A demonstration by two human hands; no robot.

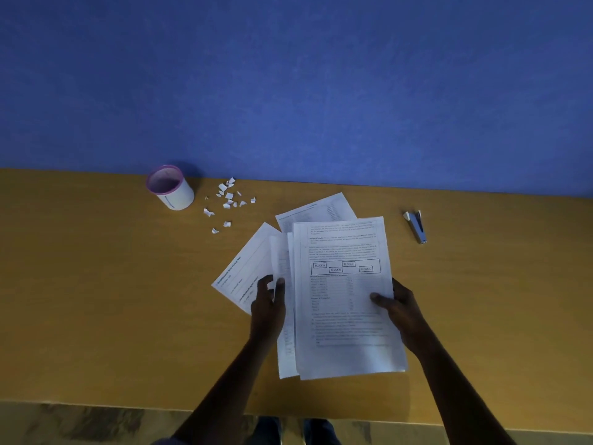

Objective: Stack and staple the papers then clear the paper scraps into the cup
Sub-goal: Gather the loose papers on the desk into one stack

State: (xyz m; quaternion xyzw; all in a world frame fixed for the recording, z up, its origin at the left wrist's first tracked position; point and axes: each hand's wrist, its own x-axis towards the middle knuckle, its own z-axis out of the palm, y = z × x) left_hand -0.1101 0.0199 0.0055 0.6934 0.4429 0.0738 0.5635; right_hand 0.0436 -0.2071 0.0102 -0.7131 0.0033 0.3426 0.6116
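head | right grip (398,306) pinches papers (345,252) right edge | left grip (268,305) touches left side

An office or study workspace is showing here: printed papers (346,300) are lying fanned on a plain wooden desk (96,284) that is standing flush against a blue wall (288,91). A small stapler (416,227) is lying to the right of them, and a white cup (171,187) with a purple rim is standing at the back left beside torn scraps (228,197). A mottled floor (80,422) is showing below the desk's front edge.
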